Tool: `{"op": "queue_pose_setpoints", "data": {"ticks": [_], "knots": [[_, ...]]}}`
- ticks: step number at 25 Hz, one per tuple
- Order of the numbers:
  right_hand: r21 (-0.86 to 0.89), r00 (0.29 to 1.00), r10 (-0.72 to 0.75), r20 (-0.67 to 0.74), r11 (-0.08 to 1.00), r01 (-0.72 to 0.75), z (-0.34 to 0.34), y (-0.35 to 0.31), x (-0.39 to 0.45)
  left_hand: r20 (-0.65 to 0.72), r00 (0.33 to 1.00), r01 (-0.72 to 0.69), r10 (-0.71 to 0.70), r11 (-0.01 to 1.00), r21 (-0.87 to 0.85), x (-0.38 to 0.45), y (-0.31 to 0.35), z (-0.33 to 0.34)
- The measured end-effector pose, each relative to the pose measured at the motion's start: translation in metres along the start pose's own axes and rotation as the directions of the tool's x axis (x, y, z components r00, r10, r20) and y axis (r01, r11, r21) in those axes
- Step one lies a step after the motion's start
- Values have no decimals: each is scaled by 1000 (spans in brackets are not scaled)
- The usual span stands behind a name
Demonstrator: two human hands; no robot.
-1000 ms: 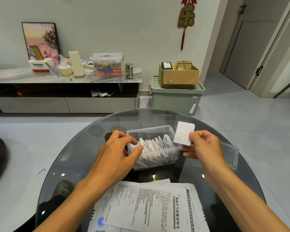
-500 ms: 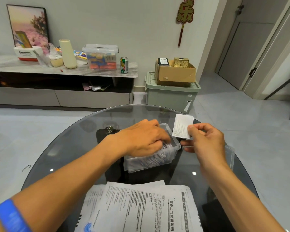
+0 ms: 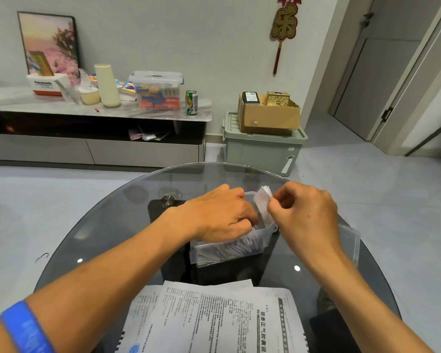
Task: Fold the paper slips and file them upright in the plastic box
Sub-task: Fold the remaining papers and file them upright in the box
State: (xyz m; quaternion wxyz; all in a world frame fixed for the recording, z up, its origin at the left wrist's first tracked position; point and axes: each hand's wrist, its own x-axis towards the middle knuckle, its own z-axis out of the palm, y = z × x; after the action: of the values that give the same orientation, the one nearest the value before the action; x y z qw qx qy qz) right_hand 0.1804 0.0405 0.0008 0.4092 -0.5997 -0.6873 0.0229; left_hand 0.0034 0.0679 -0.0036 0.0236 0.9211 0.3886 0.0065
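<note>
The left hand (image 3: pixel 222 215) reaches its fingers in among filed slips in the clear plastic box (image 3: pixel 229 248) while the right hand (image 3: pixel 303 212) pinches a folded paper slip (image 3: pixel 264 205) above the box's far end; slips may topple if the gap closes.

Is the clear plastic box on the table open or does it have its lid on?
Open. The plastic box has no lid on top; the left hand reaches into it among filed slips, and the right hand pinches a folded slip over its rim.
</note>
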Motion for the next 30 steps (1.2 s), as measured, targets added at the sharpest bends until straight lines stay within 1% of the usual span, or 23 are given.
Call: {"op": "queue_pose_setpoints", "data": {"ticks": [1, 3, 5, 8, 10, 11, 12, 13, 14, 15, 16, 17, 18, 19, 20, 23, 26, 28, 30], "knots": [[-79, 998, -60, 27, 995, 62, 2, -4, 2, -3, 1000, 2, -2, 1000, -10, 0, 1, -1], [-225, 983, -103, 153, 965, 136, 8, -10, 8, -21, 1000, 3, -4, 1000, -29, -1, 3, -2], [-334, 944, -63, 325, 926, 177, 11, -14, 15, -52, 998, 25, -29, 997, -76, -3, 0, 0], [-398, 867, 2, 498, 889, 226, 13, -16, 22, -142, 983, 99, -116, 988, -117, -14, 3, -3], [-393, 842, -2, 539, 884, 253, 12, -15, 20, -288, 949, 101, -128, 989, -108, -35, 14, -8], [-371, 864, -41, 502, 892, 258, 8, -14, 16, -368, 923, 74, -113, 990, -119, -50, 22, -9], [-323, 900, -103, 424, 911, 256, 4, -13, 8, -414, 906, 36, -91, 990, -138, -66, 29, -7], [-242, 926, -157, 342, 938, 249, 1, -12, -2, -404, 912, 3, -66, 988, -156, -81, 37, -3], [-143, 935, -186, 303, 961, 238, -3, -13, -11, -325, 944, -6, -53, 984, -178, -94, 45, 3], [-46, 924, -198, 328, 973, 225, -6, -14, -20, -182, 982, 19, -56, 980, -197, -102, 51, 8], [34, 898, -213, 385, 976, 217, -7, -15, -28, -29, 997, 60, -66, 978, -198, -105, 56, 16], [82, 871, -233, 433, 972, 219, -7, -17, -35, 91, 992, 103, -87, 978, -183, -105, 59, 24], [102, 857, -249, 451, 968, 228, -6, -17, -40, 169, 979, 141, -113, 976, -163, -102, 61, 29], [110, 858, -257, 445, 966, 232, -6, -15, -42, 202, 970, 172, -138, 972, -162, -99, 62, 32], [119, 865, -253, 434, 967, 224, -6, -13, -42, 186, 969, 198, -164, 963, -185, -96, 63, 33], [150, 879, -229, 418, 972, 182, -7, -7, -40, 92, 966, 260, -243, 910, -324, -94, 61, 34], [183, 882, -230, 411, 969, 167, -11, -7, -40, 38, 953, 289, -302, 863, -414, -94, 65, 32], [213, 883, -222, 413, 966, 143, -13, -8, -40, 1, 940, 298, -341, 818, -492, -94, 68, 28], [258, 894, -187, 408, 963, 84, -15, -7, -38, -34, 941, 269, -337, 805, -528, -95, 67, 23]]}}
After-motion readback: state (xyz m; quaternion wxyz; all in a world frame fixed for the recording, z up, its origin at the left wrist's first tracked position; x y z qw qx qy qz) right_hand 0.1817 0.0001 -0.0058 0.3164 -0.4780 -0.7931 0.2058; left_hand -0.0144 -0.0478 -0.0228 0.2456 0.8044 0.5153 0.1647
